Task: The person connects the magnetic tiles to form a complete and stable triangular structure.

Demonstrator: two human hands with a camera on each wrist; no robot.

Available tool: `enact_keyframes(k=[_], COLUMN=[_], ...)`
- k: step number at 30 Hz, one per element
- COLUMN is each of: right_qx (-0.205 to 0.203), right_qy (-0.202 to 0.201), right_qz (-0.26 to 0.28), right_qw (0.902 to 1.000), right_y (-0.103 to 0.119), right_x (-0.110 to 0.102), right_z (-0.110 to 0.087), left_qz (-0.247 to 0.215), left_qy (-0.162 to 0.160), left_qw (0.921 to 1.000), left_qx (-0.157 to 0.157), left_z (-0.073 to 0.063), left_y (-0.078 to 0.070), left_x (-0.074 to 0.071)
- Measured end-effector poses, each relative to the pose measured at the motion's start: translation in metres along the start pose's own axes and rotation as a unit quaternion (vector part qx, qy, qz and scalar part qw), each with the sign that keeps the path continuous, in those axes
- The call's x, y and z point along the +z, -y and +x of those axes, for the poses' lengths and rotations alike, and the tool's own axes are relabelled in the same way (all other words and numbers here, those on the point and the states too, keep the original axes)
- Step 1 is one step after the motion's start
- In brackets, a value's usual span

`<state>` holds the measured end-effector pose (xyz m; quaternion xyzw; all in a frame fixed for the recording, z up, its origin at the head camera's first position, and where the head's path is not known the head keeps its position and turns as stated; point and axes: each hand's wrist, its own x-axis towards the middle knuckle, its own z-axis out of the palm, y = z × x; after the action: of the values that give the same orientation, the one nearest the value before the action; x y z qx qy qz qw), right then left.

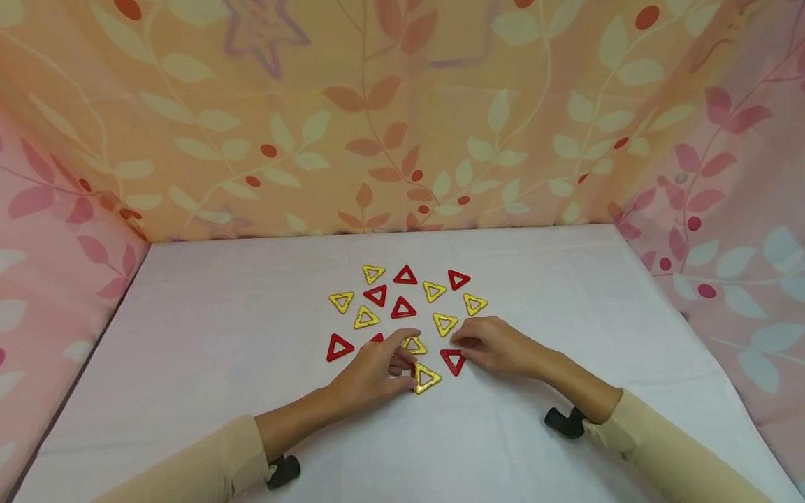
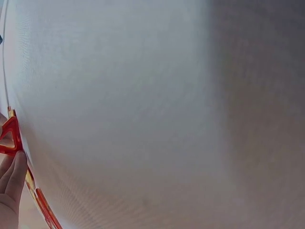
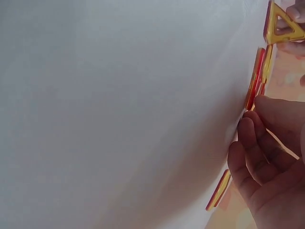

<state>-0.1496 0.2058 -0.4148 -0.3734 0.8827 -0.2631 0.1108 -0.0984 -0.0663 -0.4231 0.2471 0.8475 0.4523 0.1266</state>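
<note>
My left hand grips a yellow triangular magnetic tile with a red one against its edge. The red one is mostly hidden by the fingers in the head view. With thumb and fingertips, my right hand pinches the right corner of a red triangular tile on the table; the right wrist view shows that tile edge-on. Just behind the left fingers lies another yellow tile, partly covered. A red tile shows only in part above the left hand.
Several red and yellow triangular tiles lie loosely spread behind the hands, among them a red tile at left and a yellow tile. A white cloth covers the table. Patterned curtains stand at the back and sides.
</note>
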Motion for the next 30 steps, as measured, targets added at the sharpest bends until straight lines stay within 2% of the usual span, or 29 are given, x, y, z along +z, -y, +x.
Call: enact_keyframes(k=[12,30], right_qx=[-0.016,-0.016], right_qy=[0.009,0.017], right_qz=[-0.001,0.005], right_qw=[0.9998,0.9997], right_y=[0.0,0.007], right_x=[0.0,0.006], right_z=[0.0,0.008], left_qz=[0.004,-0.004], left_qy=[-0.001,0.002], left_qw=[1.0,1.0], left_qx=[-0.002,-0.003], left_z=[0.0,0.0], left_y=[0.0,-0.001], left_x=[-0.001,-0.001])
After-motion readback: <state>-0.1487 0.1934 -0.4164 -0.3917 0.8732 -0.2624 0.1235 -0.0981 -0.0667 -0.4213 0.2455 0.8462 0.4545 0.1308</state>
